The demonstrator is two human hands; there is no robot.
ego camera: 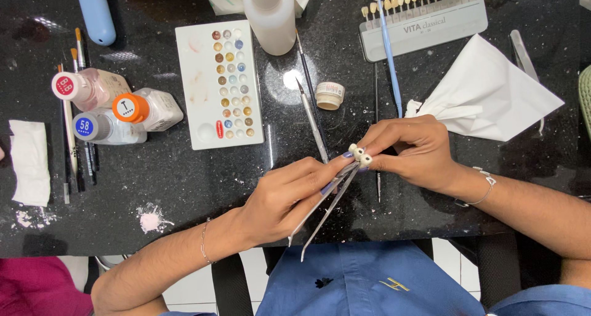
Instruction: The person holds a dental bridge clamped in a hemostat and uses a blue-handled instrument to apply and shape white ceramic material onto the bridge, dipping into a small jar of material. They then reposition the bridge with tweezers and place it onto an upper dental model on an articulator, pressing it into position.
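Below us, we see a black speckled worktop (184, 186) spread with small tools and bottles. On its right side lies a folded white tissue (492, 94), and above it sits a grey shade guide (425, 20) with a row of pale tooth tabs. Near the middle left rests a white palette (203, 106) dotted with small wells of colour, and just above it stands a white squeeze bottle (271, 14). To the left we find three small bottles (111, 106) with pink, orange and blue caps lying close together beside a few brushes (74, 143). A blue-handled instrument (389, 57) lies across the shade guide, and a small round jar (330, 95) sits between the palette and that instrument.

Our left hand (277, 199) is closed around a pair of metal tweezers (326, 208), fingers pinching the two arms together, with the tips pointing up and right. Our right hand (412, 149) is curled, its fingertips (375, 145) gripping a small whitish dental piece (360, 154) made of tooth-shaped units. We see the tweezer tips meeting that piece just above the worktop's front edge, between the two hands, which sit close together.
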